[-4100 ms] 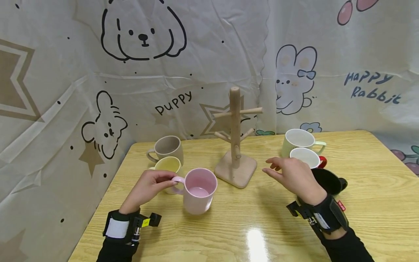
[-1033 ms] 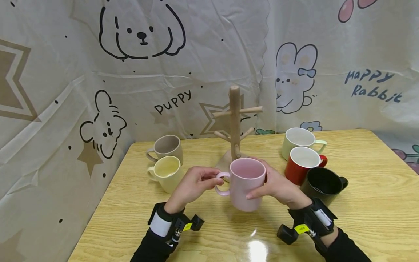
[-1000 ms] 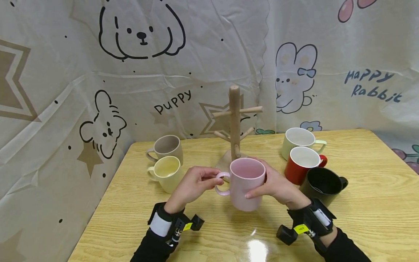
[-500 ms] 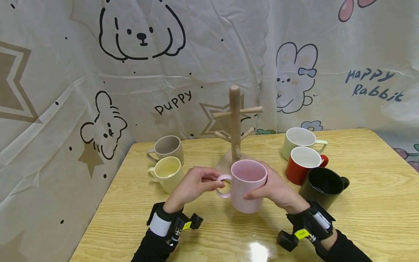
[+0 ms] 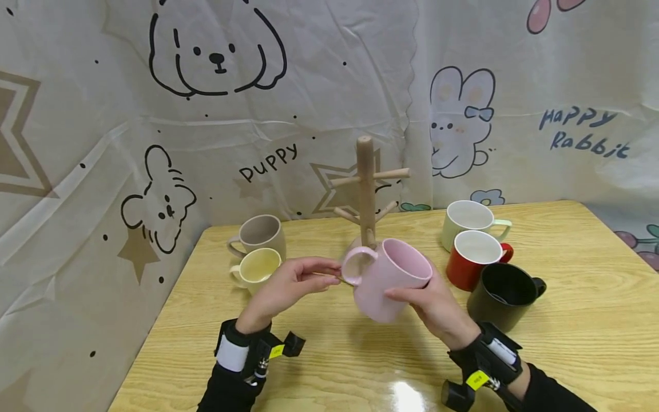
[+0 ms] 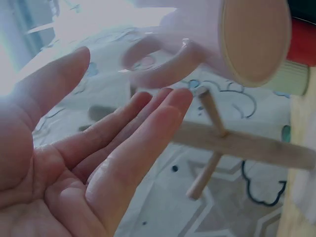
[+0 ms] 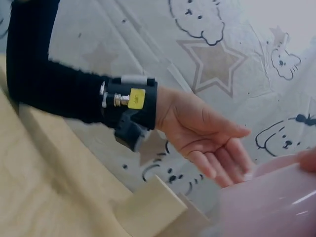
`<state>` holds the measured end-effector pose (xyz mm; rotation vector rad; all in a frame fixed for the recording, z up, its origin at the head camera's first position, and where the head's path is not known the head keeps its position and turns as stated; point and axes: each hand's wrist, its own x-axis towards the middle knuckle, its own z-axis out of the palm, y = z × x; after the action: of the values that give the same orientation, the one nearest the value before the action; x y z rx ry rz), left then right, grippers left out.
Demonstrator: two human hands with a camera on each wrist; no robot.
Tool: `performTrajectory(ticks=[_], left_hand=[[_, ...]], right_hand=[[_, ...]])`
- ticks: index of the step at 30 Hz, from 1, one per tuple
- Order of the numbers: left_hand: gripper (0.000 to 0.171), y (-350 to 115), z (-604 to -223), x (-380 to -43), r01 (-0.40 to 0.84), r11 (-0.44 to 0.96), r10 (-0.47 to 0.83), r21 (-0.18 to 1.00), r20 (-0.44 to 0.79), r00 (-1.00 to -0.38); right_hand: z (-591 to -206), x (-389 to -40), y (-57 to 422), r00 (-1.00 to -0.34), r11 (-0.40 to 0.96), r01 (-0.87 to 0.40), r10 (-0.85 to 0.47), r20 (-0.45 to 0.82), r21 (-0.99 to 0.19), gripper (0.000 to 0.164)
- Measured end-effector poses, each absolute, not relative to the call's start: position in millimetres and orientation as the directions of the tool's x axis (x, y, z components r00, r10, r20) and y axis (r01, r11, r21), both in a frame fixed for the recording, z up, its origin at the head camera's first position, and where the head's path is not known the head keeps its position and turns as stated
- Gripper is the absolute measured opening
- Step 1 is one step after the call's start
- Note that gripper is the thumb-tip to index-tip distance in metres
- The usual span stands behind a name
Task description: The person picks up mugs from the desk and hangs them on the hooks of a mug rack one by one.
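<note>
A pink mug hangs tilted above the table, its handle raised toward the left. My right hand grips its body from the right, thumb across the near side. Beside the handle, my left hand has its fingers extended and holds nothing. In the left wrist view, the left fingertips lie close to the mug's handle; whether they touch it I cannot tell. Behind the mug rises a wooden mug tree with bare pegs, its base mostly hidden by the mug.
A grey-brown mug and a yellow mug stand at the left on the table. To the right are a pale green mug, a red mug and a black mug. A printed cloth hangs behind.
Earlier the left hand held the pink mug's handle and brought it rightward to the right hand. Now the left hand has let go and drawn left, and the right hand has tilted the mug.
</note>
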<state>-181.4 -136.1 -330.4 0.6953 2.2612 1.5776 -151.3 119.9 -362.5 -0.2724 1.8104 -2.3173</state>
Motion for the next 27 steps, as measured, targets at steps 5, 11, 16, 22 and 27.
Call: performTrajectory(ticks=[5,11,16,22,27], left_hand=[[0.040,-150.9,-322.9,-179.4,0.162,0.235,0.547,0.958,0.007,-0.837],[0.039,-160.0,-317.3,-176.8,0.153,0.223,0.550,0.963,0.005,-0.835],[0.038,-163.5,-315.7,-175.9,0.175,0.219,0.561,0.960,0.023,-0.828],[0.038,-165.3,-314.7,-175.0,0.192,0.236,0.563,0.953,0.027,-0.826],[0.037,-166.0,-313.9,-175.4,0.201,0.249,0.566,0.947,0.027,-0.824]], right_hand=[[-367.9,-149.1,114.1,-0.986,-0.382,0.100,-0.163,-0.039,-0.919,0.057],[-378.6,-157.5,108.9,-0.989,-0.440,0.121,-0.131,-0.070,-0.890,0.055],[-383.5,-168.5,105.1,-0.987,-0.439,0.156,-0.107,-0.121,-0.885,0.055],[-392.3,-175.7,103.3,-0.985,-0.480,0.170,-0.083,-0.148,-0.860,0.059],[-398.6,-178.6,102.6,-0.986,-0.501,0.168,-0.089,-0.142,-0.849,0.060]])
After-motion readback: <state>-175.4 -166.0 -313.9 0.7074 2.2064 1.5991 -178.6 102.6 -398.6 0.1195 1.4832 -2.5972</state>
